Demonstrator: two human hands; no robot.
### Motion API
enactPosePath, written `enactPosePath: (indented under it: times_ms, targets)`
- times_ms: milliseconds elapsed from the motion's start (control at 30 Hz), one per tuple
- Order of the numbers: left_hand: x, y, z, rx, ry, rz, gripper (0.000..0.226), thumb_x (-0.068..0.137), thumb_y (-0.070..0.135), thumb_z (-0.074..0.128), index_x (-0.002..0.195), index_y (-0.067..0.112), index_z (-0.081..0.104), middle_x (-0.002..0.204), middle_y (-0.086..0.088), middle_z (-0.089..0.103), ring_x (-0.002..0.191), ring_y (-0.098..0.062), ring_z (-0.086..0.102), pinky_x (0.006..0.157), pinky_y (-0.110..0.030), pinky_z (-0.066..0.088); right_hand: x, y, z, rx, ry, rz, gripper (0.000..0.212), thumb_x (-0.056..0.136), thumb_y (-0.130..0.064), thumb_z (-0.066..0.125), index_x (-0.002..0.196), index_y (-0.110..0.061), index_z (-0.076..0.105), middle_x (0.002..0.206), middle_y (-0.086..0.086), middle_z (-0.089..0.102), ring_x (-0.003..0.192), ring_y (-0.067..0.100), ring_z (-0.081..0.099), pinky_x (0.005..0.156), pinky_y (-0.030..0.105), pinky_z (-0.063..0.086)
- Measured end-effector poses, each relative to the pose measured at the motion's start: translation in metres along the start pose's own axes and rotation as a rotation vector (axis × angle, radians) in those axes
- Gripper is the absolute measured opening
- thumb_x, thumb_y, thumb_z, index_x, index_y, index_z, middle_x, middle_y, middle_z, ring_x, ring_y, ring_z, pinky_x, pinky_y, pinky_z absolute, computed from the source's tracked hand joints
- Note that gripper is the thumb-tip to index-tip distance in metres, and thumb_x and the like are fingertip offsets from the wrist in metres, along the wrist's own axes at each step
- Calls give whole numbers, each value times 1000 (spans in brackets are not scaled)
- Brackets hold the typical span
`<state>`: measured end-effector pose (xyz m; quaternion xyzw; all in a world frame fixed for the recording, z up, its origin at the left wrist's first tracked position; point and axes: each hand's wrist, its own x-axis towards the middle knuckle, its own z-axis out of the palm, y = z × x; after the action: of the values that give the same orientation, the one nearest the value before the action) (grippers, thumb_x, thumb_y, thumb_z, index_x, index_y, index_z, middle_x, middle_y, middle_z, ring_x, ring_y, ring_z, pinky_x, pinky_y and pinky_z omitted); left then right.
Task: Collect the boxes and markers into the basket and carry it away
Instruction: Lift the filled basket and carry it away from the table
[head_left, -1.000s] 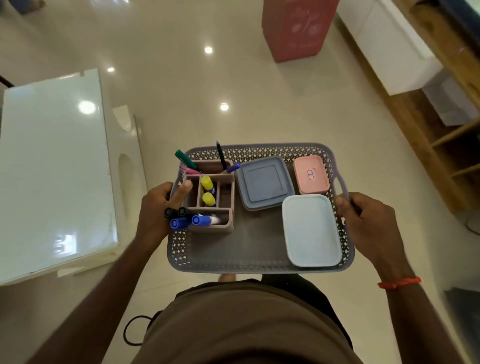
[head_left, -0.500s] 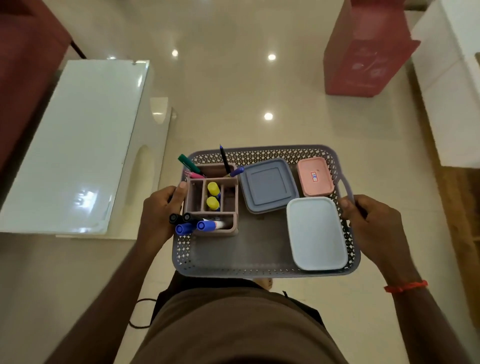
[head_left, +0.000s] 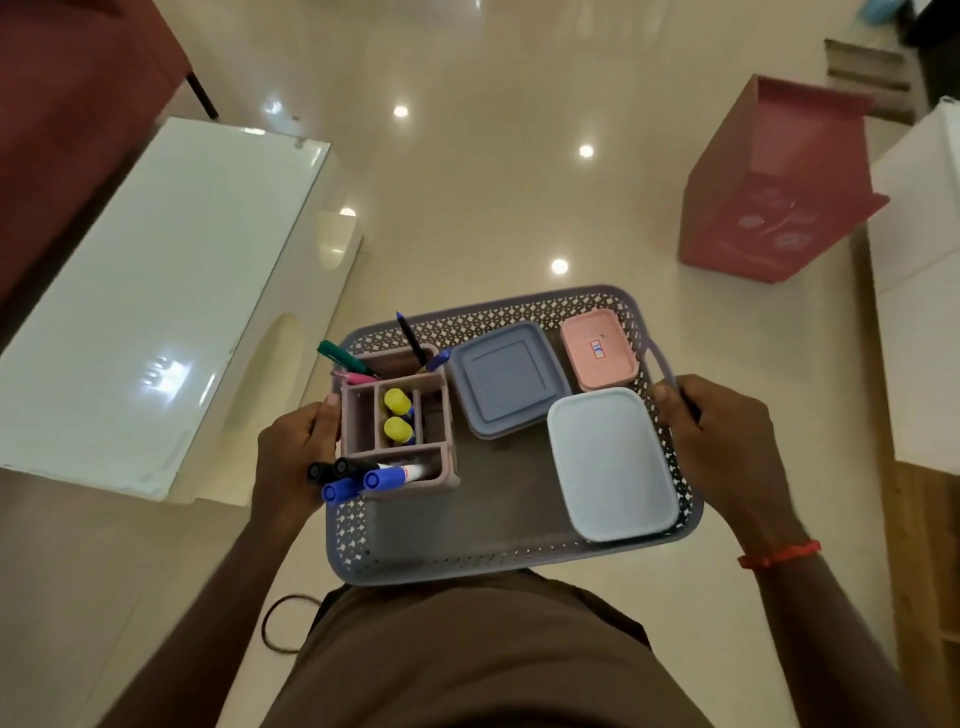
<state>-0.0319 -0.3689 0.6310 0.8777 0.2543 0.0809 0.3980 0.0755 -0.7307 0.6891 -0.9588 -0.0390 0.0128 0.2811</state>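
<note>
**Over the floor, basket in both hands**

Between your two hands the lavender basket (head_left: 467, 564) hangs above the glossy cream floor (head_left: 493, 182), close against your body. Your left hand (head_left: 293, 457) is wrapped around the basket's left rim, thumb up beside the pink organizer (head_left: 447, 415); your right hand (head_left: 719, 441) is curled tight around the right handle (head_left: 662, 358).

Inside, the organizer sits at the left with markers (head_left: 384, 478) lying in its near slot, two yellow-capped ones upright in the middle, and a green pen (head_left: 343, 356) and a dark pen leaning out of the far slot. Next to it lies the blue-grey box (head_left: 501, 379), the small pink box (head_left: 597, 348) sits in the far right corner, and the pale blue box (head_left: 610, 462) lies along the right wall.

To your left stands a white glass-topped surface (head_left: 156, 291), with a dark red seat (head_left: 62, 104) beyond it. Ahead on the right a pink bin (head_left: 769, 208) stands on the floor beside a white cabinet (head_left: 914, 260). A black cable (head_left: 280, 623) loops on the floor by your left side.
</note>
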Motion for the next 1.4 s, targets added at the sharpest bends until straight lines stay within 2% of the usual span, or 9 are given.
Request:
enactPosePath:
  times_ms: [167,300,467,700,900,1000,1067,1200,1400]
  targets:
    - [32,13,15,-59,77,-102,59,94,49,40,58,2,46,52,-18,48,50,-25,40,55,-38,37,55,-3,0,14,-25,-41,28,99,-25,54,74,-16,61,61,-2,59,60,22,55,56,33,38]
    - [46,28,24,-75,118,-153,61,98,46,44,62,-2,53,54,-21,52,54,-40,47,56,-45,43,97,-2,-1,4,-74,-81,28,99,-26,54,75,-14,62,60,-1,60,61,24,55,57,35,39]
    - [61,44,42,-73,183,-211,56,103,37,46,60,3,54,51,-12,49,49,-23,41,54,-31,34,162,3,4,12,-148,-177,27,98,-24,56,73,-16,62,55,-7,55,56,14,53,52,29,36]
    - [81,70,79,-51,360,-361,53,105,30,47,66,-4,56,59,-24,54,55,-29,44,56,-37,37,265,2,6,53,-288,-351,23,98,-24,55,79,-19,66,59,-9,59,60,11,56,54,28,38]
    - [82,100,103,-52,459,-474,56,105,32,45,64,-4,54,54,-16,50,52,-23,39,54,-33,32,333,-7,12,57,-406,-483,23,99,-24,55,80,-18,66,58,-8,58,59,16,55,54,26,38]
    - [79,110,110,-189,546,-536,57,105,34,47,70,-10,55,61,-27,52,55,-30,43,55,-44,38,356,-14,19,63,-440,-540,22,99,-24,55,83,-15,69,59,-8,60,60,13,57,55,25,39]
    - [76,114,112,-286,610,-579,56,104,36,50,72,-10,56,66,-33,53,57,-30,44,57,-44,38,365,-20,24,58,-469,-574,22,99,-25,54,82,-18,68,61,-9,60,62,11,58,56,24,39]
    - [69,112,109,-289,680,-645,56,102,35,54,47,22,51,43,1,44,43,-7,35,55,-32,30,375,-41,37,54,-508,-617,26,98,-26,55,73,-24,62,57,-10,59,60,5,56,53,22,34]
    - [59,99,98,-400,814,-716,56,101,49,49,60,12,60,55,-7,59,52,-16,52,57,-36,42,364,-80,61,60,-588,-682,25,98,-26,55,74,-30,61,58,-13,59,60,2,56,54,21,33]
